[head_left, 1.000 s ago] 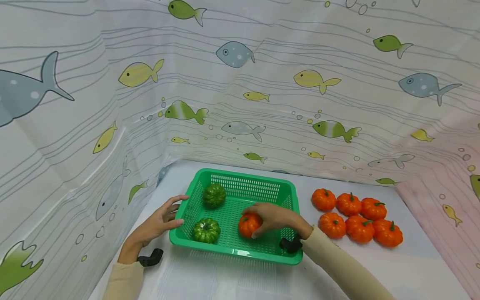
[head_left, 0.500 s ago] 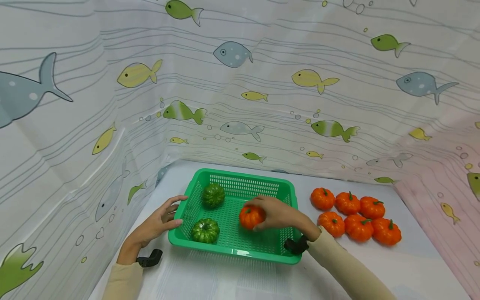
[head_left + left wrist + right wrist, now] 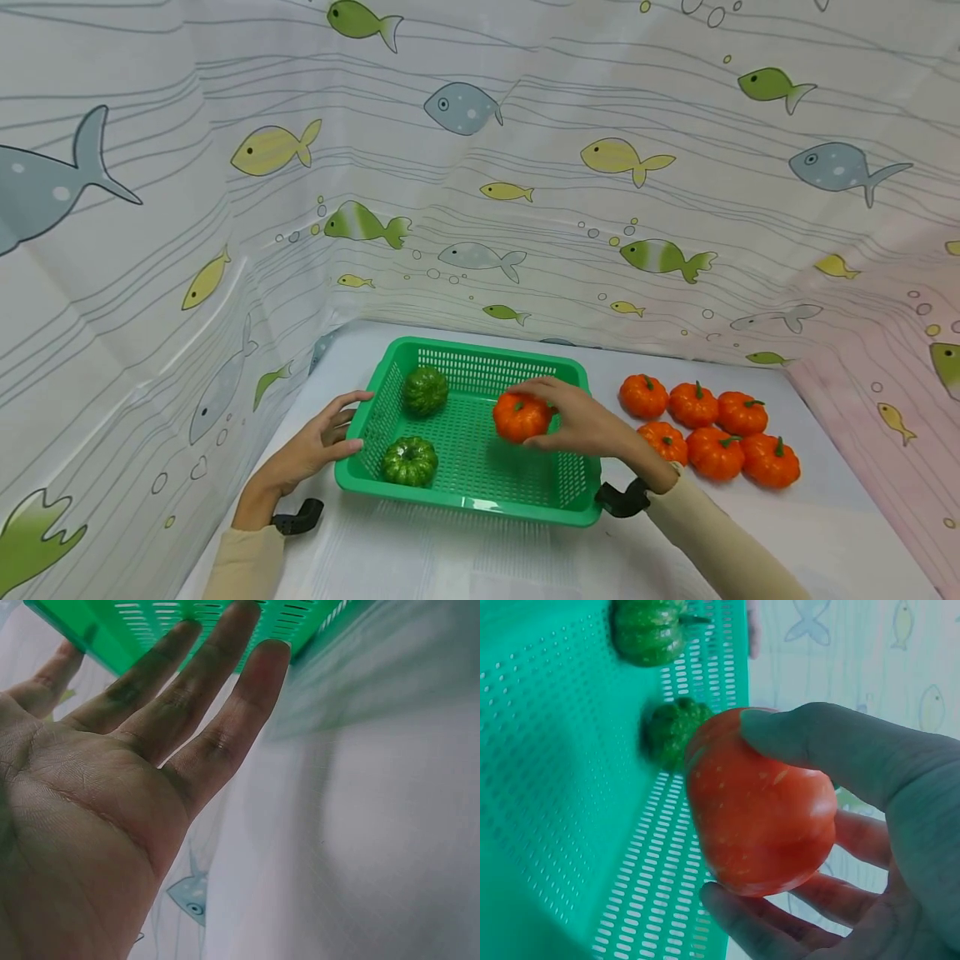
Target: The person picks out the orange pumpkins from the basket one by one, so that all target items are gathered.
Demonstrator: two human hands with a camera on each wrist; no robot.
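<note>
My right hand [image 3: 585,421] grips a small orange pumpkin [image 3: 517,418], thumb on one side and fingers on the other. The right wrist view shows that pumpkin [image 3: 757,814] raised above the floor of the green plastic basket [image 3: 468,503]. Inside the basket, two green pumpkins lie along the left side: one at the back [image 3: 425,392], one at the front [image 3: 409,462]. My left hand [image 3: 309,450] rests against the basket's left end, its thumb and index finger at the rim. In the left wrist view, its extended fingers [image 3: 225,739] reach the slotted outer wall.
Several orange pumpkins [image 3: 716,454] sit in two rows on the white table [image 3: 832,533], right of the basket. A fish-patterned curtain [image 3: 555,242] encloses the back and sides. A black wrist device [image 3: 626,498] hangs under the right wrist, near the basket's front right corner.
My right hand has lifted the orange pumpkin from the basket floor and carried it slightly right and toward the back. The left hand has stayed at the basket's left end.
</note>
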